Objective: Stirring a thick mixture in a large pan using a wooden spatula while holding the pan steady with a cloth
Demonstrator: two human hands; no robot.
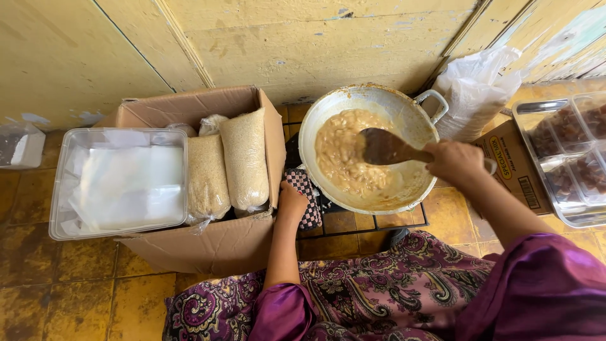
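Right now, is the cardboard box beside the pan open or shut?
Open. The cardboard box has its flaps up, showing bags of grain inside; a clear plastic tub rests across its left part.

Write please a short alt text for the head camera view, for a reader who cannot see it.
A person's right hand holds a wooden spatula in a pale wok of beige mixture, while the left hand grips a checkered cloth at its rim. A cardboard box with grain bags stands alongside.

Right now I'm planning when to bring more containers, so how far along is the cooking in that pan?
Done: the tan mixture is already thick and lumpy in the pan. In hand: the right hand holds the wooden spatula in it, while the left hand steadies the pan with a checkered cloth. Left: everything remains in the pan.
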